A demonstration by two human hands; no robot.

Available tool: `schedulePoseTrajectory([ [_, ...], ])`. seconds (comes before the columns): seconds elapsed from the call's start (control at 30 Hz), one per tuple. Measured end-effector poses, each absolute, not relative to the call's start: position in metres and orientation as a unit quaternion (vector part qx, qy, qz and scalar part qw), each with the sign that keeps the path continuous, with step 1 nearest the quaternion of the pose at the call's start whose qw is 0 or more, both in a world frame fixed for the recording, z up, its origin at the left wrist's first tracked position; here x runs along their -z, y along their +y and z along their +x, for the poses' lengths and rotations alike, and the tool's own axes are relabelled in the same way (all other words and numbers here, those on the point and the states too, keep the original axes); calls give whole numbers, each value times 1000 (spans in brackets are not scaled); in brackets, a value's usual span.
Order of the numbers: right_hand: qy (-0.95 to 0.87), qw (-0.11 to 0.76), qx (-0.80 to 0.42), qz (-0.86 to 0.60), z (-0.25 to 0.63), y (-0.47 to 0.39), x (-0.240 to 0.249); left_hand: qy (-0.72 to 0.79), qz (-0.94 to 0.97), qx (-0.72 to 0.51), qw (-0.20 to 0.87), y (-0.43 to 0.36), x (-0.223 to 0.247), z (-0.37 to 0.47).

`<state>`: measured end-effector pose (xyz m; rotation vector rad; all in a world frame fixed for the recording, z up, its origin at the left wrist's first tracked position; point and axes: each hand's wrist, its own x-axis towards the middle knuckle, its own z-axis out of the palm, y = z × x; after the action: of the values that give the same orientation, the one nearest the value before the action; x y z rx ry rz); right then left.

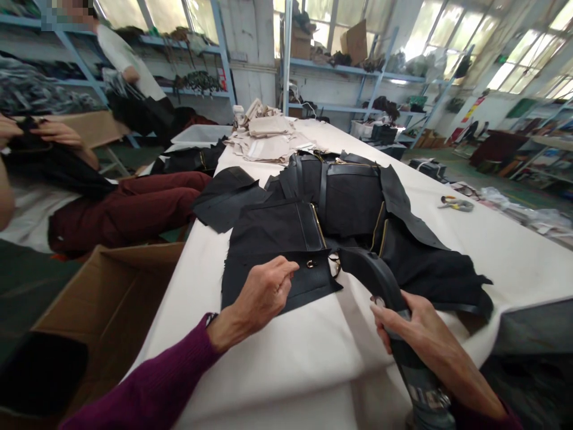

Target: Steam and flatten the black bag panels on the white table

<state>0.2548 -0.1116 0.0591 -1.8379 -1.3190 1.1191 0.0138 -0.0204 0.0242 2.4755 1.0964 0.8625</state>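
While right hand (pixel 414 322) grips black strap (pixel 375 270), left hand (pixel 265 288) curled (near ring (pixel 310 263))

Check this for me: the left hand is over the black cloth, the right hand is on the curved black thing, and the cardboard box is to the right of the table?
Not quite: the cardboard box is to the left of the table, as the head view shows. The left hand is over the black cloth, and the right hand is on the curved black thing.
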Motion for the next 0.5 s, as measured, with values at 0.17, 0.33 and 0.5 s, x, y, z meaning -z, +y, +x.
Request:
schedulePoseTrajectory([
  [0.17,-495,298,-427,-695,248,-124,-59,352,930,-95,45,-25,8,11],
  [0.33,-499,279,-429,-699,245,-145,-64,312,949,-42,-23,-28,10,19],
  [0.5,-500,260,-422,-710,242,-172,-65,317,946,-64,7,-19,6,19],
])
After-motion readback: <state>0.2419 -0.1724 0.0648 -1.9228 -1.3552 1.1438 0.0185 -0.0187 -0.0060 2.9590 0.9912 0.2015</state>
